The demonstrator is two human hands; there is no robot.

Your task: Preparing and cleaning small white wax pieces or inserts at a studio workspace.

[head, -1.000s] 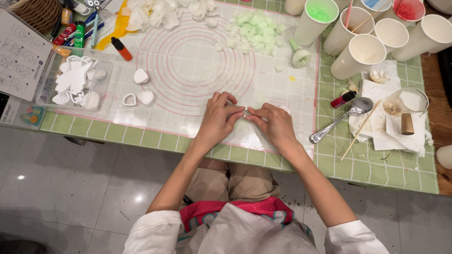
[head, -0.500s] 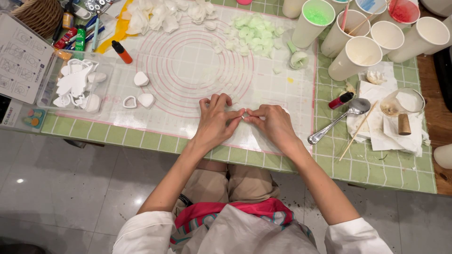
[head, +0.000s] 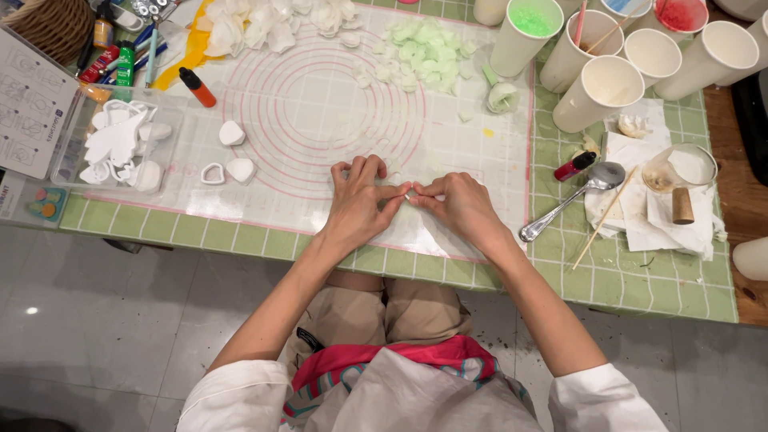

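Both hands, left hand (head: 358,206) and right hand (head: 462,204), pinch a small white piece (head: 410,193) between closed fingertips above the mat (head: 320,104). It looks soft, so light, even pressure should shape it best.

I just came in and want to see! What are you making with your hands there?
A person sits at a green tiled table, pinching a tiny pale piece between the fingertips of the left hand and right hand. The hands rest on a clear mat printed with pink rings. White petal shapes and pale green ones lie further up the mat. Paper cups and a spoon sit to the right.
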